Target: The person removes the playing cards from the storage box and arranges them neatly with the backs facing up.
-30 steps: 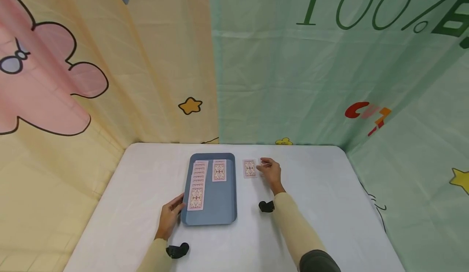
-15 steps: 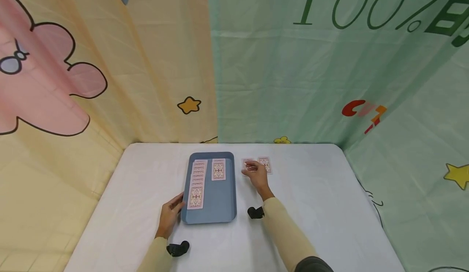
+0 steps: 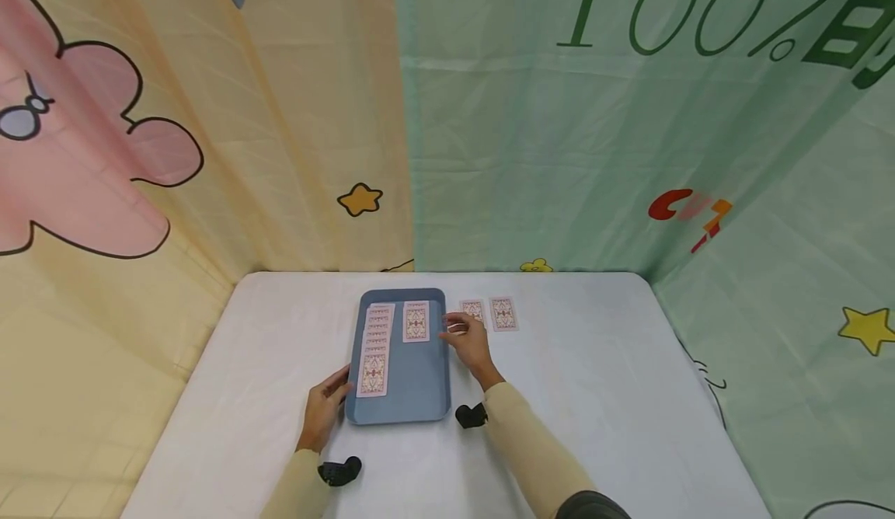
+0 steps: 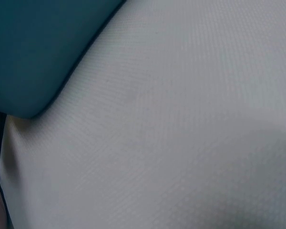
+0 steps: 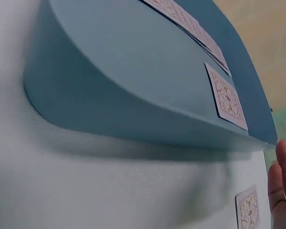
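A blue tray (image 3: 412,406) lies on the white table. A column of overlapping face-down playing cards (image 3: 374,371) runs down its left side, and another face-down card (image 3: 416,322) lies at its upper right. My left hand (image 3: 323,414) holds the tray's left edge, thumb at the rim; its grip is partly hidden. My right hand (image 3: 470,346) hovers by the tray's right rim, fingers extended, nothing visible between them in the right wrist view. Two face-down cards lie on the table right of the tray: one (image 3: 472,307) partly behind the right hand, the other (image 3: 504,314) beside it.
The white table (image 3: 594,395) ends at patterned curtains (image 3: 545,154) at the back and sides. In the right wrist view the tray's raised wall (image 5: 86,105) stands up from the tabletop. Black straps (image 3: 339,471) hang at both wrists.
My right hand has moved left from the farther card, past the nearer card, to the tray's right rim. The farther card now shows fully. My left hand has stayed at the tray.
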A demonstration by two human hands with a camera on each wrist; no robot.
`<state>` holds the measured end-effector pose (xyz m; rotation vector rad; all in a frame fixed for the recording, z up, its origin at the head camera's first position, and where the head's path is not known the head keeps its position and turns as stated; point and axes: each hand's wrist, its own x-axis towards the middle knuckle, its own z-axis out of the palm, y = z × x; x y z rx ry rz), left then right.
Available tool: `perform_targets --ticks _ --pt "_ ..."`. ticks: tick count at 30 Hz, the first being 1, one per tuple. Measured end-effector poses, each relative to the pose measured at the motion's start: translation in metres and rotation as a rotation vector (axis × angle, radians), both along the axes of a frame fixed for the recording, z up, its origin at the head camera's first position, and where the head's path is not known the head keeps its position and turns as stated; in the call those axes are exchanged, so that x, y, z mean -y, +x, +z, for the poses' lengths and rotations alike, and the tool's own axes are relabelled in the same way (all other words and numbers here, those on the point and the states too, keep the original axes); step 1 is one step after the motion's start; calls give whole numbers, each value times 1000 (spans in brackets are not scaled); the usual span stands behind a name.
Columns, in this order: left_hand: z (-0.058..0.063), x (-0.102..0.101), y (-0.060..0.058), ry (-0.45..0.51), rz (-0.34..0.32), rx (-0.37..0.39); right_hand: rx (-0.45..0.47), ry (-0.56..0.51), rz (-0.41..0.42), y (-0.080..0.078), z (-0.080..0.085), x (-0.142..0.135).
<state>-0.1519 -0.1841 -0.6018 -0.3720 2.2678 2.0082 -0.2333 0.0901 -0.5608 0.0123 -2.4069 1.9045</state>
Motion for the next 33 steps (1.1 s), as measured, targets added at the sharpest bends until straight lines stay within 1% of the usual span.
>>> perform_targets --ticks 4,6,12,19,24,28,33 --pt "2 0 1 10 -7 6 -21 6 42 3 -2 9" --pt "3 0 2 13 -9 8 -38 29 52 4 -2 14" --pt "3 0 3 6 -8 -12 -72 35 76 6 2 27" --pt "1 1 0 -2 2 -11 -69 57 79 6 3 41" --pt "1 1 -2 1 8 -2 -59 36 88 7 2 47" --pt "0 2 0 -1 -2 2 -38 39 91 7 0 53" --pt "-2 1 1 -1 -7 -8 -47 30 107 6 -4 62"
